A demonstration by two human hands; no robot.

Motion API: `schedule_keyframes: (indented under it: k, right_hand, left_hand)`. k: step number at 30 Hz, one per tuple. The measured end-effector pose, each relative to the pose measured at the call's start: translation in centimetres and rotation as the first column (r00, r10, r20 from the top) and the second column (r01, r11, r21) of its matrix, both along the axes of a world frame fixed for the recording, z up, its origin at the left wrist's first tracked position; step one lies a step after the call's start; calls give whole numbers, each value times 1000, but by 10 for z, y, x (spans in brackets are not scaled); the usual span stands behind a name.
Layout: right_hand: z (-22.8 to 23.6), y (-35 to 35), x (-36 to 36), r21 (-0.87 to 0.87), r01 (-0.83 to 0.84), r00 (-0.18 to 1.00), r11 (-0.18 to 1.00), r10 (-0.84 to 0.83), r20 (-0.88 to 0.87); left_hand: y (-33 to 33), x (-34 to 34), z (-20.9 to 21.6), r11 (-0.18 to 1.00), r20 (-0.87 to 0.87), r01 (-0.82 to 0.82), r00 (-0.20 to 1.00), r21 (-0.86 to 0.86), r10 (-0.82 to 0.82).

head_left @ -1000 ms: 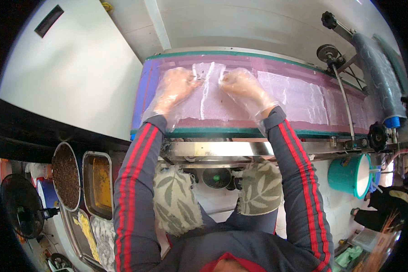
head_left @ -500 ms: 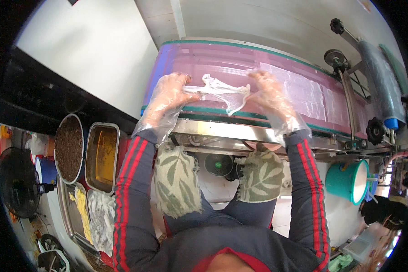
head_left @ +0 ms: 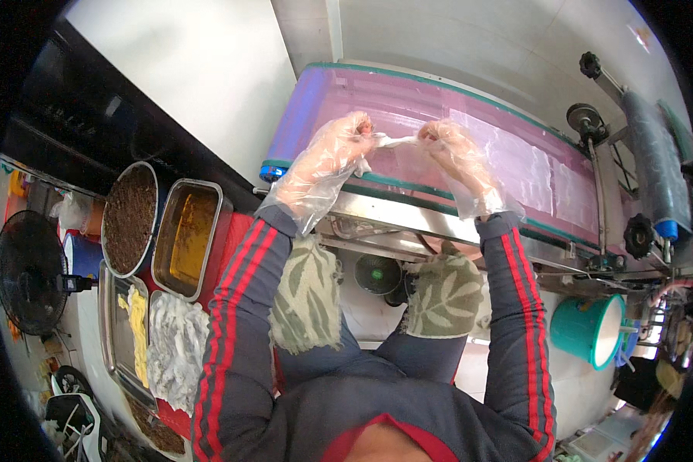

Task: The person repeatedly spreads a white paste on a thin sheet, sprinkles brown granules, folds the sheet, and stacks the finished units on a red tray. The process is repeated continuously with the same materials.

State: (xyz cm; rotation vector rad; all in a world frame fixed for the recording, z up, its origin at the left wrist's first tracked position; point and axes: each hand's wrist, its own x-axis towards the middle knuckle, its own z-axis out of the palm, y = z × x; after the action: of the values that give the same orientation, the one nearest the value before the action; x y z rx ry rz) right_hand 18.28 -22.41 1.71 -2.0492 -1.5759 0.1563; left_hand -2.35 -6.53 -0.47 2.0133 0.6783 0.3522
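A white, wet-looking stretchy strip (head_left: 396, 142) is drawn out between my two hands, above the pink mesh belt. At its left end, the fingers of my left hand (head_left: 327, 154) are closed on it, and a loose white bit hangs below them. My right hand (head_left: 458, 154) pinches the other end, fingers bunched together. Both hands wear loose clear plastic gloves. Beneath them runs the pink mesh belt (head_left: 416, 104) with green edges. Thin whitish sheets (head_left: 500, 146) lie flat on the belt to the right of my right hand.
A metal rail (head_left: 393, 215) fronts the belt; a film-wrapped roller (head_left: 654, 162) and black knobs stand right. Leftward are a bowl of dark material (head_left: 131, 219), a tray of amber liquid (head_left: 225, 200) and a grey-white heap (head_left: 175, 346). A teal bucket (head_left: 585, 331) stands lower right.
My hands have come closer together, and the white piece, spread wide before, is now a narrow strip between them. The view has shifted, so the belt sits further right.
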Motion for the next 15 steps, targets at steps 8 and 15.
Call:
schedule_keyframes:
  k: [8,15]
  right_hand:
    - [-36,-61,41,225,79,996,971,-66,-64]
    - [-82,-125,195,245,608,748,755,-648,141]
  left_hand:
    - [5,-64,12,901,63,-137,991,412,121]
    - [-9,-15,-11,706,-99,-6,989,708,107]
